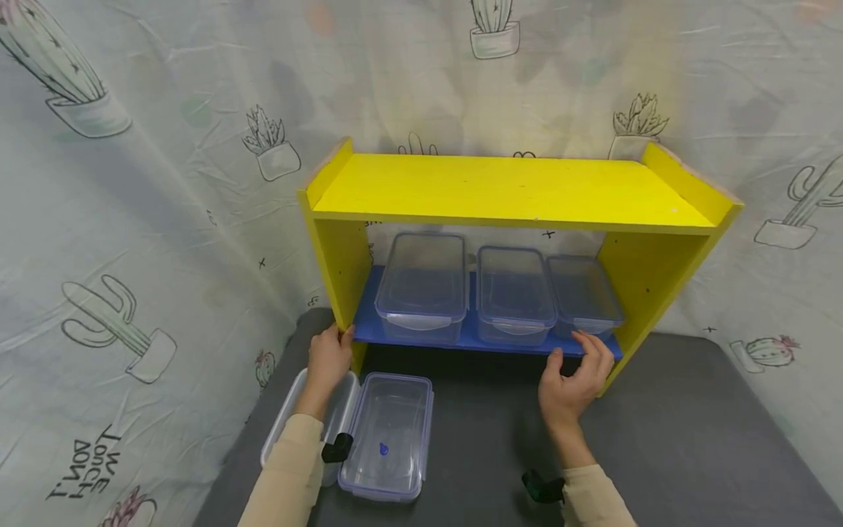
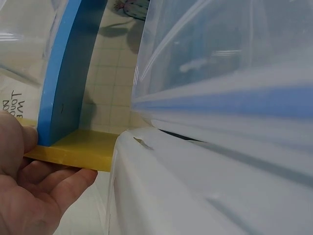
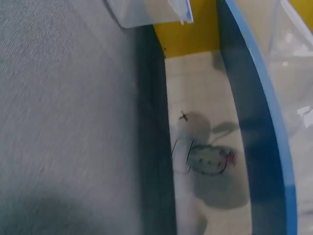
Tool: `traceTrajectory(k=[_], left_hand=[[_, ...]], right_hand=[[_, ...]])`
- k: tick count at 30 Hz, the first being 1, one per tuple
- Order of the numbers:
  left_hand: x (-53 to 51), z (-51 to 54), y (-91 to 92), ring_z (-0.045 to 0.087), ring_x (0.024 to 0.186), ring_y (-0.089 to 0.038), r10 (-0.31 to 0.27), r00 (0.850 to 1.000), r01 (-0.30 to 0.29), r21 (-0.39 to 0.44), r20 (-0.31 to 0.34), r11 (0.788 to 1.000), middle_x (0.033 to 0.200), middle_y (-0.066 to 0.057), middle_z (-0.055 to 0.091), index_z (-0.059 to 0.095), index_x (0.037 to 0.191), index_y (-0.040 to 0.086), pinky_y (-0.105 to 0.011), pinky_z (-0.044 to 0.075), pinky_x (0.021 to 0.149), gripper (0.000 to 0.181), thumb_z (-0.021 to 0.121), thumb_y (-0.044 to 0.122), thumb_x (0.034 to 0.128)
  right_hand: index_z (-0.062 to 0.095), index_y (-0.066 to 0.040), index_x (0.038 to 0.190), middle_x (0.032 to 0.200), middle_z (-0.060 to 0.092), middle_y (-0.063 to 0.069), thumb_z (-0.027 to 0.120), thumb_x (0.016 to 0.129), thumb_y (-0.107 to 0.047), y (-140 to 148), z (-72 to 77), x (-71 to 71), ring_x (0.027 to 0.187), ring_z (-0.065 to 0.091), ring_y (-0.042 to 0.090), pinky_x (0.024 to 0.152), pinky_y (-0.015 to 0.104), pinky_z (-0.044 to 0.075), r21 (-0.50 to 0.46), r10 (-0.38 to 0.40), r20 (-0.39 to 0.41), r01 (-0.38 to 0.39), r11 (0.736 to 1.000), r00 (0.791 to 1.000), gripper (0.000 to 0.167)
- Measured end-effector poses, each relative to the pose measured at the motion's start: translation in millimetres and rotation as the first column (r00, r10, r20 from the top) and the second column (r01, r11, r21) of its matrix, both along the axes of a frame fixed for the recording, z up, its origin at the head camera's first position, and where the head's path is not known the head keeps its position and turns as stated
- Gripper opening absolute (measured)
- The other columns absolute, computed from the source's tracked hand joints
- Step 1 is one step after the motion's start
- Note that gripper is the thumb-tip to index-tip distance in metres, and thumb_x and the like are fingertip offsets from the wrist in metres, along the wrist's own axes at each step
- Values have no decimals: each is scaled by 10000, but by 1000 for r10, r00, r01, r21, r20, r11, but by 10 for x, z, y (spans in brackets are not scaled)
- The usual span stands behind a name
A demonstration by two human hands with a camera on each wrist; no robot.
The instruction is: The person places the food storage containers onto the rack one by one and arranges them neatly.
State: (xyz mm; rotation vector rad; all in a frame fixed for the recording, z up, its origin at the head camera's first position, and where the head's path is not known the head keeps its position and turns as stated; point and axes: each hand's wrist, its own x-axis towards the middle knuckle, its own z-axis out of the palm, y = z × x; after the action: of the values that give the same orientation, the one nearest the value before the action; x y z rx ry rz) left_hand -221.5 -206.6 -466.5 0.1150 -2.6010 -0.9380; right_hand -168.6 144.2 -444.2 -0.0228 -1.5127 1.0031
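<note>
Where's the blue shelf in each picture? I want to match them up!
Head: the blue shelf is in the middle, under three clear boxes.
Left wrist: the blue shelf is at the upper left, reaching the top edge.
Right wrist: the blue shelf is on the right, running from top to bottom.
Shared landmark: the yellow frame, which meets the blue shelf in every view.

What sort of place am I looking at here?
Probably a makeshift indoor work corner, perhaps set up for filming: a wrinkled cactus-print sheet as backdrop, a small yellow shelf holding lidded plastic boxes, and a dark grey surface beneath.
</note>
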Motion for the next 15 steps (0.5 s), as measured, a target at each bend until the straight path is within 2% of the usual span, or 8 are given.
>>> traceTrajectory(k=[5, 10, 13, 15], left_hand=[[4, 8, 1, 536, 589, -274, 4, 1000, -4, -6, -7, 1000, 662, -127, 587, 591, 845, 37, -409, 426, 568, 257, 562, 250, 985], [10, 13, 8, 541, 596, -290, 3, 1000, -3, -8, -4, 1000, 669, -139, 587, 590, 840, 28, -417, 435, 571, 274, 554, 254, 991], [11, 14, 10, 546, 601, -297, 5, 1000, -5, -8, -4, 1000, 675, -145, 591, 593, 842, 25, -419, 438, 572, 278, 554, 257, 991], [14, 21, 5, 552, 610, -304, 8, 1000, -8, -12, -7, 1000, 679, -149, 596, 595, 845, 24, -432, 444, 582, 276, 556, 256, 989]], right_hand=[[530, 137, 1115, 1191, 496, 342, 559, 724, 141, 156, -40, 16, 1190, 430, 432, 1072, 384, 267, -42, -44, 13, 44, 998, 999, 392], [468, 98, 1263, 1367, 433, 262, 579, 783, -26, 438, -205, -91, 1338, 373, 328, 1167, 380, 229, -77, -101, 7, 101, 992, 995, 508], [393, 111, 1351, 1429, 381, 271, 575, 809, -20, 538, -193, -92, 1360, 356, 334, 1171, 334, 242, -97, -83, 45, 87, 991, 996, 586], [362, 110, 1386, 1449, 359, 278, 570, 813, 46, 583, -198, -97, 1362, 350, 350, 1168, 312, 244, -102, -61, 84, 69, 992, 995, 612]])
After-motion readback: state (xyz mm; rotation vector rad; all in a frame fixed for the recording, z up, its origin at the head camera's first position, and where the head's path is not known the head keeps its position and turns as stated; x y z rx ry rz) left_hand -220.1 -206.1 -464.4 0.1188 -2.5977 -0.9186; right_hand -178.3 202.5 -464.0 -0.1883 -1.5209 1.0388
